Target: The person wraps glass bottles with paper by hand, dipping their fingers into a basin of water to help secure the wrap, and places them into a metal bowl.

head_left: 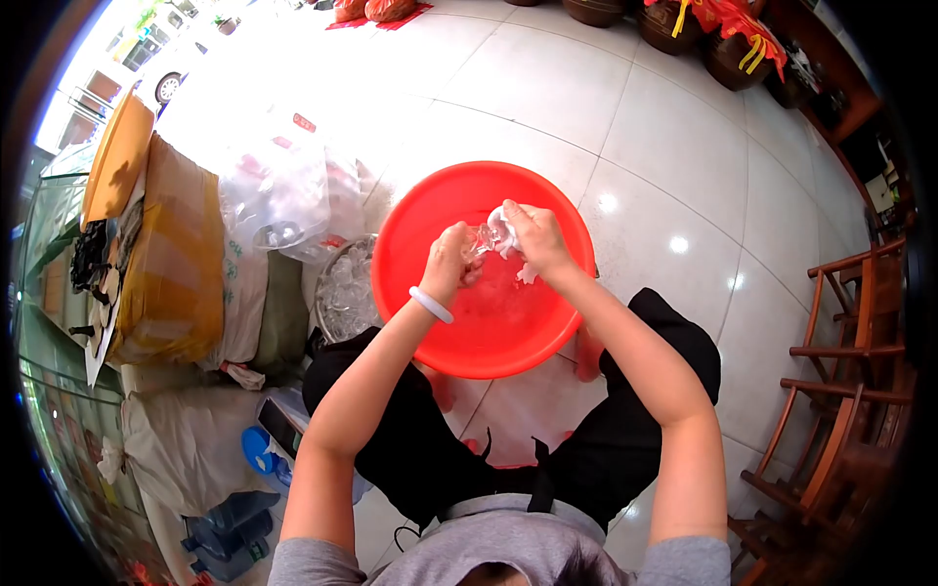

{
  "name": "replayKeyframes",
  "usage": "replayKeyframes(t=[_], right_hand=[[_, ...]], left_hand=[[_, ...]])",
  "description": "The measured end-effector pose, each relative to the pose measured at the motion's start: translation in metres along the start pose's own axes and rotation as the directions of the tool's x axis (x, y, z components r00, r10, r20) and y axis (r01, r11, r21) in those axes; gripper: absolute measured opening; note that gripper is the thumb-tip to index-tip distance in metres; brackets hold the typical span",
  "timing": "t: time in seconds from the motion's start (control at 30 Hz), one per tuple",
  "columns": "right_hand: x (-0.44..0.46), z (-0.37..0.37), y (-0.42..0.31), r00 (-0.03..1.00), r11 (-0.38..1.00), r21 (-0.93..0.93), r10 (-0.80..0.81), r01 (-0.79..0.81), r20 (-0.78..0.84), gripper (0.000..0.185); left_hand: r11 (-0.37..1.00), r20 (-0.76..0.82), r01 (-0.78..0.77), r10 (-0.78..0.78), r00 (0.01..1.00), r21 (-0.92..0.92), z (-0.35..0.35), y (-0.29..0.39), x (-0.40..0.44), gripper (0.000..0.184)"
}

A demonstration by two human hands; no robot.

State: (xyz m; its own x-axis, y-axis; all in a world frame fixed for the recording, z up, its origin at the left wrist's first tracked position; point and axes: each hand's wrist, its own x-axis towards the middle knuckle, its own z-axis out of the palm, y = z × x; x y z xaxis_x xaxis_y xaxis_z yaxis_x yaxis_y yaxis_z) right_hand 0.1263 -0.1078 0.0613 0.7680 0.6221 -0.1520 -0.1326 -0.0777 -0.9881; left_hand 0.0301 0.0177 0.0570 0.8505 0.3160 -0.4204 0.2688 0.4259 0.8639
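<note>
A large red basin [420, 313] stands on the floor between my knees, with what looks like water in it. Over it, my left hand [449, 262] is closed around a small clear glass piece [480, 237], a pale bangle on the wrist. My right hand [534, 236] pinches a white cloth [504, 230] against the same glass, and a loose end of the cloth hangs below the fingers. Just left of the basin sits a round container [332, 317] filled with clear glassware [352, 288].
Clear plastic bags [283, 195] and a taped cardboard box [176, 254] stand at the left, near a phone [280, 426] and blue-tinted bottles [230, 532]. Wooden chairs [850, 347] are at the right. Dark jars with red covers [733, 59] line the upper right.
</note>
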Motion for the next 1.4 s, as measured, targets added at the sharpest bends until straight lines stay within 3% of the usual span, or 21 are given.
replayKeyframes(t=[0.03,0.1,0.17,0.3,0.37,0.5,0.67,0.73,0.8,0.9,0.93,0.97,1.0,1.03,1.1,1.13,1.2,1.23,1.3,1.33,1.4], right_hand=[[0.001,-0.002,-0.002,1.0,0.998,0.066,0.007,-0.008,0.024,0.041],[-0.001,-0.004,-0.01,0.999,0.995,0.099,0.028,-0.032,0.042,0.039],[-0.004,-0.004,-0.017,0.996,0.986,0.141,0.09,-0.092,0.02,0.037],[-0.002,-0.007,-0.01,0.988,0.986,0.123,0.1,-0.114,0.114,0.03],[-0.006,-0.008,-0.016,0.97,0.985,0.026,0.163,-0.17,0.179,0.022],[-0.008,-0.005,-0.01,0.961,0.998,0.0,0.067,-0.07,0.267,0.017],[-0.009,-0.005,-0.016,0.923,0.958,-0.234,0.234,-0.165,0.307,0.016],[-0.003,-0.003,-0.006,0.992,0.99,0.075,0.113,-0.117,0.059,0.017],[-0.001,0.002,-0.003,1.0,0.982,0.189,-0.004,0.006,-0.009,0.018],[-0.008,0.023,0.003,0.966,0.965,0.065,-0.25,0.254,-0.063,0.017],[-0.009,0.032,0.01,0.843,0.832,-0.219,-0.534,0.51,-0.067,0.016],[-0.012,0.038,0.016,0.651,0.567,-0.475,-0.759,0.673,0.015,0.015],[-0.017,0.037,0.015,0.742,0.624,-0.511,-0.669,0.592,0.042,0.014],[-0.017,0.037,0.015,0.744,0.627,-0.51,-0.666,0.589,0.041,0.014],[-0.012,0.038,0.011,0.882,0.84,-0.337,-0.469,0.427,-0.052,0.014],[-0.01,0.036,0.007,0.882,0.84,-0.336,-0.469,0.426,-0.053,0.014],[-0.005,0.03,0.0,0.991,0.985,-0.143,-0.108,0.096,-0.08,0.017],[0.0,0.028,0.005,0.99,0.985,-0.143,-0.106,0.093,-0.088,0.017],[0.009,0.03,0.017,0.992,0.99,0.137,0.035,-0.018,-0.125,0.018],[0.009,0.03,0.019,0.99,0.989,0.146,0.047,-0.027,-0.134,0.018],[0.007,0.028,0.017,0.977,0.864,0.502,0.134,-0.032,-0.169,0.019]], left_hand=[[0.979,0.051,0.125,-0.118,0.992,-0.163,-0.003,0.002,0.001,0.03],[0.982,0.029,0.148,-0.145,0.989,-0.115,-0.004,0.002,0.001,0.035],[0.953,0.168,0.207,-0.171,0.971,-0.222,-0.007,0.003,-0.001,0.037],[0.945,0.214,0.243,-0.197,0.957,-0.217,-0.003,0.007,-0.008,0.039],[0.953,0.213,0.213,-0.168,0.963,-0.213,0.0,0.01,-0.01,0.038],[0.958,0.189,0.151,-0.106,0.976,-0.244,-0.001,0.014,-0.007,0.039],[0.955,0.255,0.157,-0.091,0.963,-0.253,-0.006,0.01,-0.005,0.04],[0.95,0.226,0.176,-0.118,0.967,-0.258,-0.005,0.011,-0.006,0.04],[0.944,0.198,0.196,-0.145,0.969,-0.266,-0.005,0.01,-0.007,0.041],[0.893,0.233,0.366,-0.309,0.922,-0.264,0.0,0.005,-0.009,0.042],[0.884,0.239,0.384,-0.325,0.915,-0.266,0.006,0.002,-0.011,0.043],[0.876,0.246,0.404,-0.343,0.907,-0.266,0.009,-0.001,-0.013,0.044],[0.845,0.343,0.451,-0.348,0.872,-0.287,0.008,-0.004,-0.014,0.045],[0.843,0.342,0.454,-0.352,0.871,-0.288,0.007,-0.005,-0.014,0.045],[0.819,0.411,0.467,-0.32,0.854,-0.332,0.008,-0.005,-0.013,0.043],[0.82,0.411,0.467,-0.32,0.853,-0.331,0.011,-0.004,-0.013,0.043],[0.893,0.267,0.348,-0.275,0.924,-0.285,0.021,-0.002,-0.013,0.038],[0.892,0.273,0.354,-0.28,0.92,-0.28,0.024,-0.005,-0.013,0.038],[0.982,0.04,0.179,-0.177,0.983,-0.062,0.027,-0.012,-0.014,0.035],[0.98,0.043,0.194,-0.191,0.981,-0.054,0.027,-0.015,-0.014,0.035],[0.963,0.019,-0.061,0.058,0.998,0.264,0.026,-0.019,-0.013,0.029]])
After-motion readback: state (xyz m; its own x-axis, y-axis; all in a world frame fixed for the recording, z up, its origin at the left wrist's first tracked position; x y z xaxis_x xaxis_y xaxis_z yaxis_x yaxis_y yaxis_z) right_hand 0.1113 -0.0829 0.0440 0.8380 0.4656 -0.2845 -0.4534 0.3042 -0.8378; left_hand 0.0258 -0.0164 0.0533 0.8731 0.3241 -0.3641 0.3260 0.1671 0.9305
